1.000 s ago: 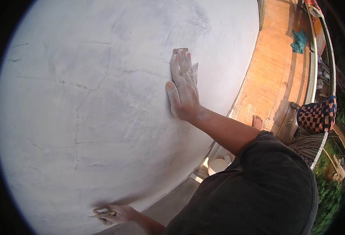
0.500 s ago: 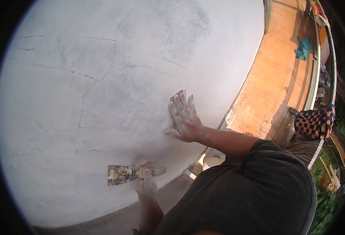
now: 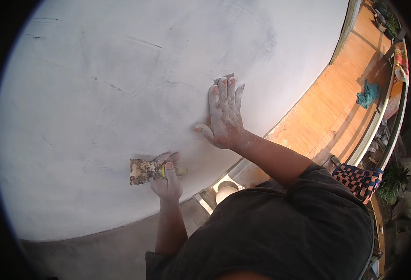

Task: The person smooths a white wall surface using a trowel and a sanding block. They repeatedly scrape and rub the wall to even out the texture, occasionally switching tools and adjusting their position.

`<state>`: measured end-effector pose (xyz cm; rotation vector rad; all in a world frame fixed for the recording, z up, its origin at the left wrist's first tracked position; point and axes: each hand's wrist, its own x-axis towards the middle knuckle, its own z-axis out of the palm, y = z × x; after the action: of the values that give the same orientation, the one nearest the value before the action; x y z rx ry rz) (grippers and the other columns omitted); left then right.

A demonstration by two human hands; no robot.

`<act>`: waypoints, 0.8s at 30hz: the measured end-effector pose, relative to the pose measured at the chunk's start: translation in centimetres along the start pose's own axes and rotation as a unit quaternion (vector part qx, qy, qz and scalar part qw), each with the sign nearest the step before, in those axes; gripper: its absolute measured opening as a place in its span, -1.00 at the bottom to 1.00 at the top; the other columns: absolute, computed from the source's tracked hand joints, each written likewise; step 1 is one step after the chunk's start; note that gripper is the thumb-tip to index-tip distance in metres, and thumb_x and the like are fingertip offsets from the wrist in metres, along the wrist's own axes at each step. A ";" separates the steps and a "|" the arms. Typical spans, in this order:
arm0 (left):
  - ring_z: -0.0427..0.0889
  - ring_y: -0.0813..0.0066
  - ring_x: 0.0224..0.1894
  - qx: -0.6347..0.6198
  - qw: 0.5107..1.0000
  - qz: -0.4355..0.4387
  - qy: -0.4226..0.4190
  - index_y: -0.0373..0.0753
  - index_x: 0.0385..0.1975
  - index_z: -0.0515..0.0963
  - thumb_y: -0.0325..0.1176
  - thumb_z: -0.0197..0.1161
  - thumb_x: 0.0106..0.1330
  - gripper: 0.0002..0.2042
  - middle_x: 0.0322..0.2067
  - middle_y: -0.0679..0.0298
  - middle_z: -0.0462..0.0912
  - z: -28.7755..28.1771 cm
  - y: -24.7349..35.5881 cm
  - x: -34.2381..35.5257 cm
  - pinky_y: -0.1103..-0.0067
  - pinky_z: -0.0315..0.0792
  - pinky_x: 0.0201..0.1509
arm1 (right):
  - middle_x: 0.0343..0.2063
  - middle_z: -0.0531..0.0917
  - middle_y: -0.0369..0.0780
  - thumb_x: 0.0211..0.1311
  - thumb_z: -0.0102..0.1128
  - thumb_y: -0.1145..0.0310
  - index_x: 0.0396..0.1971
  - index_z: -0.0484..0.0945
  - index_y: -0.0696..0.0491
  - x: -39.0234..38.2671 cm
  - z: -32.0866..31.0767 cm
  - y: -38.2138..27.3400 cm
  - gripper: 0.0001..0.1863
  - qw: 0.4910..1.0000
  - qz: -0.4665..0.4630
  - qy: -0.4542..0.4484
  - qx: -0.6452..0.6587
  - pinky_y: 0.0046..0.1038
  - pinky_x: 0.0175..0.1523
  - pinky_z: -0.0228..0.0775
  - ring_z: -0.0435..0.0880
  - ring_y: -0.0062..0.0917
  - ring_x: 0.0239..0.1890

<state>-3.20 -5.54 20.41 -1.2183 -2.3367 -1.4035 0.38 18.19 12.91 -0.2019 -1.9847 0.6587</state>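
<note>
A white, patchy plastered wall (image 3: 98,116) with fine dark scratches and grey smudges fills most of the view. My right hand (image 3: 225,114), coated in white dust, lies flat on it with fingers stretched and thumb out to the side. Under those fingers is a piece of sandpaper (image 3: 225,78), its brownish edge showing past the fingertips; the rest is hidden. Lower down and to the left, my left hand (image 3: 168,183) grips a putty knife (image 3: 142,171) by its handle, thumb on top. Its broad blade is crusted with dried filler and points left.
An orange-brown tiled floor (image 3: 327,109) runs along the wall at right, with a teal plastic bag (image 3: 367,94) on it. A railing (image 3: 392,126) curves along its outer side. A checkered woven item (image 3: 357,179) lies at right, and a pale round container (image 3: 226,190) sits by my torso.
My right hand has slid up the wall with the sandpaper, reaching a dark scratch. My left hand keeps hold of the putty knife. The whole view has shifted and turned a little.
</note>
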 end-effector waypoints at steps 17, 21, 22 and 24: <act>0.74 0.15 -0.12 -0.056 0.998 -0.032 0.007 -0.50 0.03 0.43 -0.47 0.15 0.49 -0.76 -0.06 -0.05 0.60 0.0 0.1 -0.4 0.35 0.66 -0.03 | 0.51 -0.06 0.21 0.43 -0.32 -0.40 0.48 0.06 0.25 1.2 -0.3 2.7 0.02 0.985 -0.156 -0.006 -0.077 0.51 0.37 -0.70 -0.33 0.16 0.58; 0.73 0.24 -0.14 -0.026 0.998 -0.061 0.013 -0.51 0.04 0.46 -0.37 0.16 0.51 -0.70 -0.12 -0.04 0.68 0.0 0.5 -0.5 0.46 0.58 -0.07 | 0.52 -0.02 0.14 0.37 -0.21 -0.38 0.49 0.09 0.19 0.4 -1.5 3.9 0.00 0.980 -0.137 -0.100 -0.105 0.54 0.36 -0.65 -0.26 0.12 0.59; 0.72 0.27 -0.15 -0.009 0.997 -0.079 0.009 -0.51 0.05 0.48 -0.31 0.16 0.52 -0.67 -0.14 -0.04 0.72 0.1 0.7 -0.5 0.52 0.54 -0.09 | 0.54 -0.03 0.06 0.31 -0.07 -0.34 0.50 0.11 0.12 1.2 -1.9 3.5 -0.02 0.991 -0.113 -0.065 -0.029 0.58 0.34 -0.60 -0.24 0.08 0.59; 0.72 0.30 -0.15 -0.063 0.993 -0.094 0.026 -0.49 0.04 0.49 -0.32 0.16 0.52 -0.68 -0.16 -0.01 0.73 0.1 0.9 -0.5 0.54 0.54 -0.11 | 0.55 -0.05 0.04 0.32 -0.08 -0.34 0.50 0.10 0.11 2.6 -2.4 2.9 -0.02 0.993 -0.113 -0.026 0.020 0.60 0.32 -0.60 -0.24 0.06 0.60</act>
<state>-2.17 -5.49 20.71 -0.9984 -2.4128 -1.6451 0.76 22.50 14.19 0.0661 -2.0052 0.5615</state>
